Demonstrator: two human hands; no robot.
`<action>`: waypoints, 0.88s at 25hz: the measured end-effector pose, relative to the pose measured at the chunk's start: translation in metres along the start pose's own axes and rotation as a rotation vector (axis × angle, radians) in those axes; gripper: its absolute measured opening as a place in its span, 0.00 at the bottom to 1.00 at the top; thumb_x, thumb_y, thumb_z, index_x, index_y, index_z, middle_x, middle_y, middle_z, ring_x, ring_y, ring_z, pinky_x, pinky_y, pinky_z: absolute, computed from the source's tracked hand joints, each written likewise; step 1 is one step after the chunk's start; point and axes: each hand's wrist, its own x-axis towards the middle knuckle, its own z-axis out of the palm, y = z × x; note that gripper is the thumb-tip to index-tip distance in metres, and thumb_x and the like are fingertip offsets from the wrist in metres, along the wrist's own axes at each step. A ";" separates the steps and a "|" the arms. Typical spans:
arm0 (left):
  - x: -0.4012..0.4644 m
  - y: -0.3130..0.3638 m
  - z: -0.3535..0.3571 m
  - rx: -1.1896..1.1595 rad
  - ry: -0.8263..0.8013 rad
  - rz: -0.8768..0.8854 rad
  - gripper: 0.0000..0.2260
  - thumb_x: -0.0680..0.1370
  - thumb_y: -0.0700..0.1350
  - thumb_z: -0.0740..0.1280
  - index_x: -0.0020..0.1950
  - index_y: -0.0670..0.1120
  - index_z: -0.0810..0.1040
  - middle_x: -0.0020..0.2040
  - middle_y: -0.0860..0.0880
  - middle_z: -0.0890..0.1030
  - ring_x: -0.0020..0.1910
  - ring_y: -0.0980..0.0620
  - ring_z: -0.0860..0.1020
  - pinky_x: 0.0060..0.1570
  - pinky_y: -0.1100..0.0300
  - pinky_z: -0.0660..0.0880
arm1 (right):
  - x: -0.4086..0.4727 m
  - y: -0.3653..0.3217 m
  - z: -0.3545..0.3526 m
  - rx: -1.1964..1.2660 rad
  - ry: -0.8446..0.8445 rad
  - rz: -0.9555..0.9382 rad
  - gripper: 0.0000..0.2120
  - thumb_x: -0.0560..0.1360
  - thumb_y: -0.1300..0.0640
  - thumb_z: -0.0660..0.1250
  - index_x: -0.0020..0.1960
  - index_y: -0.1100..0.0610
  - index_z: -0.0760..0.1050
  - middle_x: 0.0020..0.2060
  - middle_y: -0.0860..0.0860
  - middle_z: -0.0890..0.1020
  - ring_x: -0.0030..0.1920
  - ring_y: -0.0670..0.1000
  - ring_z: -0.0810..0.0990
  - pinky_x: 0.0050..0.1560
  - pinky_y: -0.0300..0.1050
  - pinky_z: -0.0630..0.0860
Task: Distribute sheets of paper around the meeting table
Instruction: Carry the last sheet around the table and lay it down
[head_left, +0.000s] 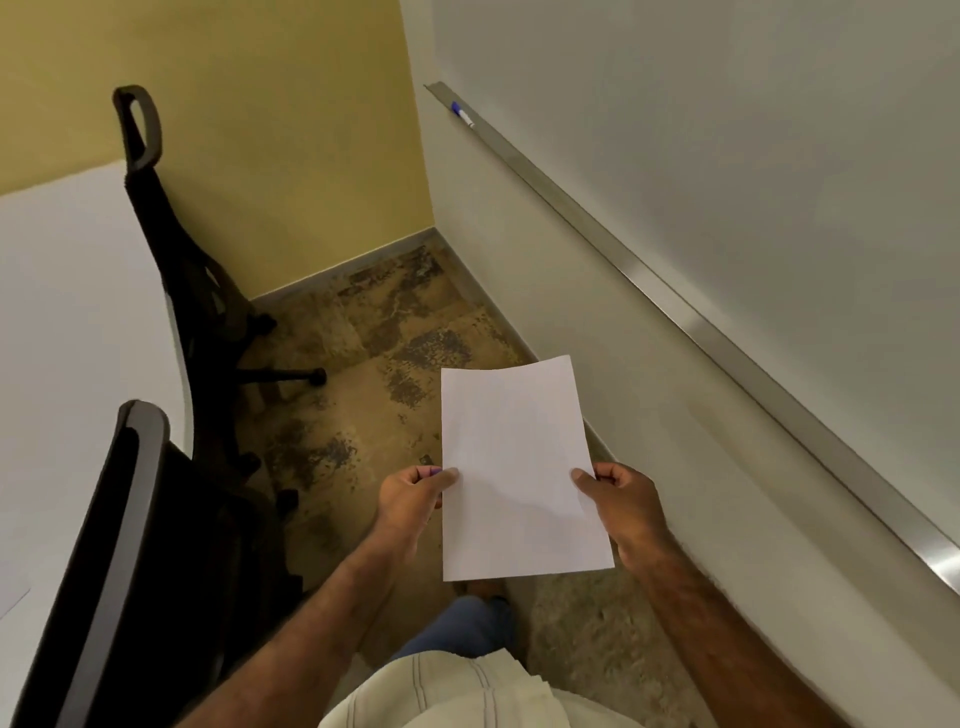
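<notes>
Head view looks down on two hands carrying paper (519, 467) in front of the body. The left hand (410, 501) pinches the sheet's left edge, thumb on top and fingers curled beneath; the right hand (621, 506) pinches the right edge the same way. Gripping at both sides near the middle keeps the paper flat and level, probably so a sheet can be peeled or slid off cleanly. Whether it is one sheet or a thin stack cannot be told.

Below the paper is patchy brown carpet (353, 395), a narrow lane for walking. A white table (78, 322) runs along the left, its curved edge lined by two black chairs: a near chair (124, 545) just beside the left forearm, and a far chair (171, 249) pushed in further on. A corner of another sheet (13, 592) seems to lie on the table at the picture's left edge.

On the right a wall carries a metal ledge (675, 301) with a marker (462, 115) resting on it. The lane ends at a yellow wall (260, 130) ahead, so reaching the table probably means turning left and leaning over a chair back.
</notes>
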 end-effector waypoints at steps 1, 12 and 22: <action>0.014 0.009 0.000 -0.015 0.006 -0.003 0.10 0.78 0.43 0.75 0.53 0.37 0.83 0.40 0.49 0.82 0.37 0.54 0.76 0.37 0.62 0.73 | 0.015 -0.012 0.008 -0.007 -0.006 -0.003 0.11 0.78 0.49 0.77 0.56 0.54 0.85 0.48 0.51 0.90 0.48 0.57 0.90 0.52 0.55 0.88; 0.145 0.118 -0.014 -0.106 0.131 -0.028 0.10 0.79 0.44 0.75 0.53 0.37 0.84 0.41 0.49 0.83 0.36 0.56 0.78 0.28 0.70 0.73 | 0.160 -0.162 0.095 -0.134 -0.117 -0.126 0.14 0.78 0.51 0.78 0.60 0.56 0.85 0.51 0.50 0.89 0.53 0.54 0.87 0.58 0.51 0.83; 0.239 0.191 -0.042 -0.288 0.361 -0.110 0.09 0.79 0.45 0.74 0.51 0.40 0.84 0.47 0.48 0.86 0.40 0.52 0.80 0.36 0.61 0.74 | 0.270 -0.281 0.201 -0.276 -0.349 -0.166 0.07 0.78 0.51 0.77 0.54 0.51 0.84 0.50 0.50 0.89 0.51 0.56 0.88 0.57 0.55 0.86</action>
